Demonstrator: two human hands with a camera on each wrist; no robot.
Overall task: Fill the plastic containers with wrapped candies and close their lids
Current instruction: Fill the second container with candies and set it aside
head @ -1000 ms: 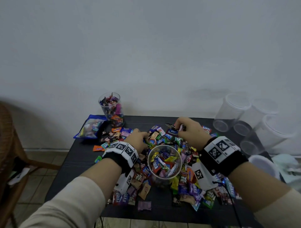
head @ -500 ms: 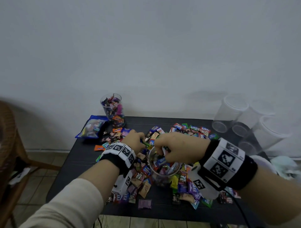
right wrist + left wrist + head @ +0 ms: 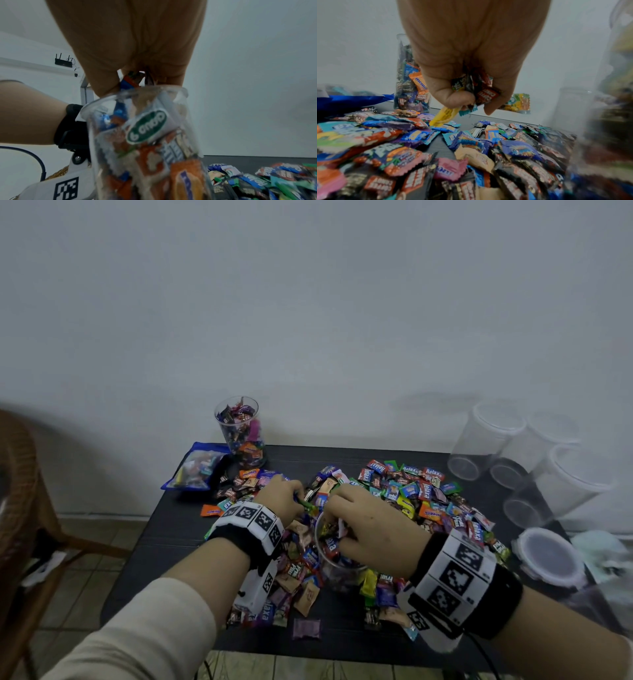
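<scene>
Your right hand (image 3: 371,525) is right over the mouth of the clear plastic container (image 3: 337,568) at the near centre of the table (image 3: 164,539). Fingers are bunched downward at the rim, a few wrapped candies pinched between them per the right wrist view; drop path is straight down. The container stands upright, long axis vertical, already packed near the rim with crinkly foil wrappers.

Your left hand (image 3: 282,499) is just left of that container, a little beyond it, curled round a fistful of candies (image 3: 476,89); a yellow wrapper (image 3: 444,117) hangs out below the fingers. It's the next load, I'd guess: the mouth lies to its right, close, so a short sideways move once the right hand clears.

The loose candy pile (image 3: 421,494) spreads around the container and away to the right: slick, flat, serrated-edge sachets that slide easily.

Further out: a lid (image 3: 548,556) at the right edge, empty clear tubs (image 3: 486,436) lying on their sides far right, a filled, lidless container (image 3: 241,429) upright at the far left edge, a blue candy bag (image 3: 195,467) beside it.
</scene>
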